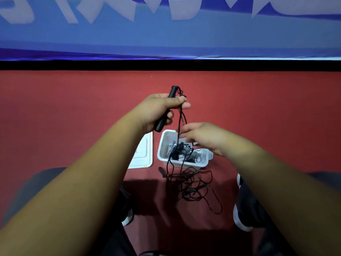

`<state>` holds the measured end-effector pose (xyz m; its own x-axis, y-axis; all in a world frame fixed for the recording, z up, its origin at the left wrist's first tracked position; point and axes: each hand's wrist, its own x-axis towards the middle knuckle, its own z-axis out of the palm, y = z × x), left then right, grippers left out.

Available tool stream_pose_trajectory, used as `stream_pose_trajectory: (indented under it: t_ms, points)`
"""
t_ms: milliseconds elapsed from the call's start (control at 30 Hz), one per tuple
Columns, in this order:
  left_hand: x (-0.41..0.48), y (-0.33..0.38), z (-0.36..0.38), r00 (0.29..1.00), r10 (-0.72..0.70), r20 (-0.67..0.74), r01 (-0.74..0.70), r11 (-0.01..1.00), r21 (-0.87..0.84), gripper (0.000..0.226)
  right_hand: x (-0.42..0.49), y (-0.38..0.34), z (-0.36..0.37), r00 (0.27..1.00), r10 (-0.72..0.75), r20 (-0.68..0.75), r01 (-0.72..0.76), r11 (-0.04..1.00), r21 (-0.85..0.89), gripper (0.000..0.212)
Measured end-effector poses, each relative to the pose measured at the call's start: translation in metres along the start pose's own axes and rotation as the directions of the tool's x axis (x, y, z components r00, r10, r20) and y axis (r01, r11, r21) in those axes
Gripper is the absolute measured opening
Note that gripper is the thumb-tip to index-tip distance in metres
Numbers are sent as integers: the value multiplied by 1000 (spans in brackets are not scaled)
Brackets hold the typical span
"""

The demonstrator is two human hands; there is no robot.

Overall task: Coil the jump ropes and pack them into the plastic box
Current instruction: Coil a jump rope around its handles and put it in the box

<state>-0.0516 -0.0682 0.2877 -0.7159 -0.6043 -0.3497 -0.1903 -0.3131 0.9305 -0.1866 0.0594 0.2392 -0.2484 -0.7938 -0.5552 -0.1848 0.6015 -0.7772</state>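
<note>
Jump ropes (186,153) lie bundled in the plastic box (164,140), lid (143,157) alongside.

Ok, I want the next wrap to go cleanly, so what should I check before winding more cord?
1. Handle firmly held: ok, the left hand grips it upright.
2. Right hand has the cord: cannot tell, its fingers are at the hanging strand but blurred.
3. Slack runs free: not ok, the rest lies in a tangle on the floor in front of the box.
4. Box open: ok, the lid lies beside it.
5. Room in the box: cannot tell, other ropes are already inside.
</note>
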Motion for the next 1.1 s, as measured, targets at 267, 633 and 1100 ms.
stream_pose_trajectory:
  t_ms: [267,633,1100]
  points:
    - [6,2,-14,992,28,-119,-23,999,40,42,-14,-19,7,991,-131,-32,135,948,287,10]
    - [-14,-11,-6,958,-171,229,39,872,488,35,-18,-52,-48,955,-48,-293,295,254,921,14]
    - [2,-2,9,999,11,41,-12,1000,17,16,-2,7,-11,972,208,-108,-126,852,508,37]
